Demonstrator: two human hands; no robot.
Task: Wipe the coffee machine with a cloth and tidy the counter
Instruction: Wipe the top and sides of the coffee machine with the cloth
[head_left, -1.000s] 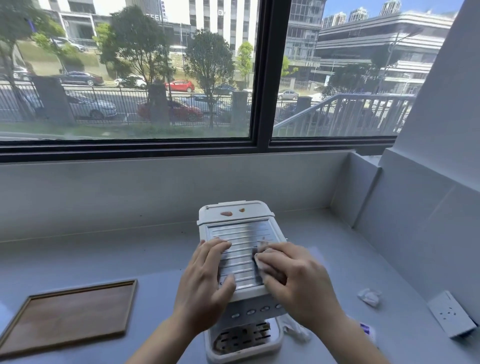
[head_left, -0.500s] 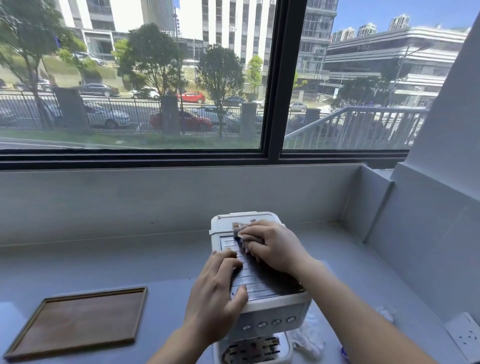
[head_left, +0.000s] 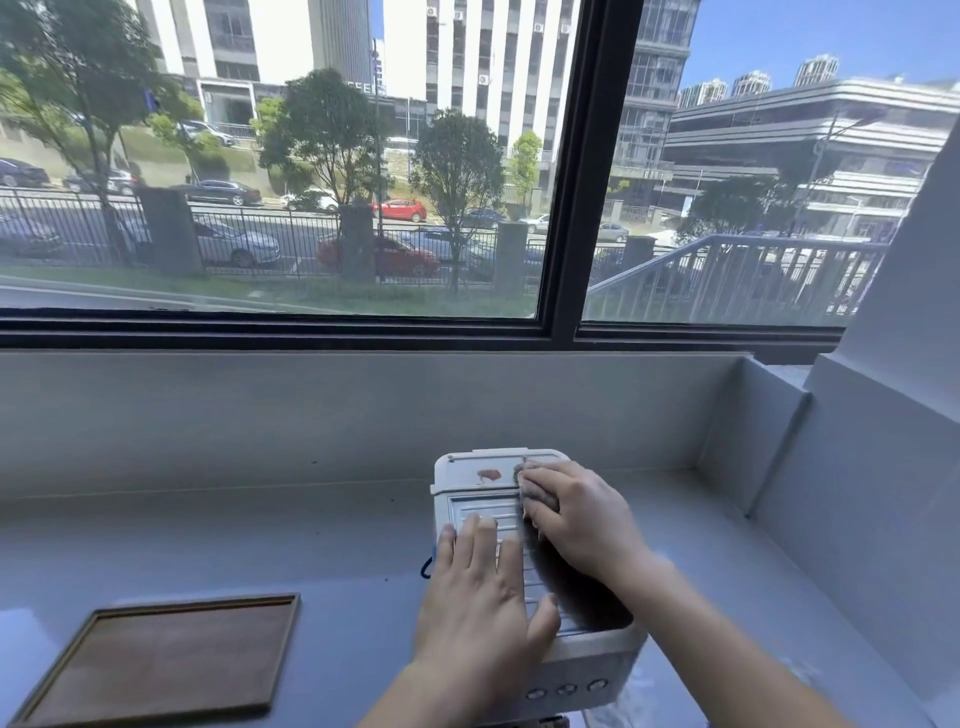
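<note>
Head cam: I'm seeing L hand (head_left: 483, 597) lying flat, fingers straight, bracing coffee machine (head_left: 587, 660) on bench (head_left: 260, 545). R hand (head_left: 576, 514) is gripping cloth (head_left: 530, 493) at rear lid, just beside reddish stain (head_left: 488, 474).

Coffee machine (head_left: 587, 657): off-white body, lower middle of the frame; my top plate there is pale grey with ridged horizontal stripes.
Stain (head_left: 488, 474): reddish-brown blot on the machine's white back edge.
Cloth (head_left: 535, 496): mottled grey-brown (only a little peeks out under my right hand (head_left: 576, 514)).
Tray (head_left: 161, 660): dark brown wood, lighter tan rim, lower left.
Counter (head_left: 260, 545): plain pale grey-blue.
Window frame (head_left: 571, 208): black, upper half.
</note>
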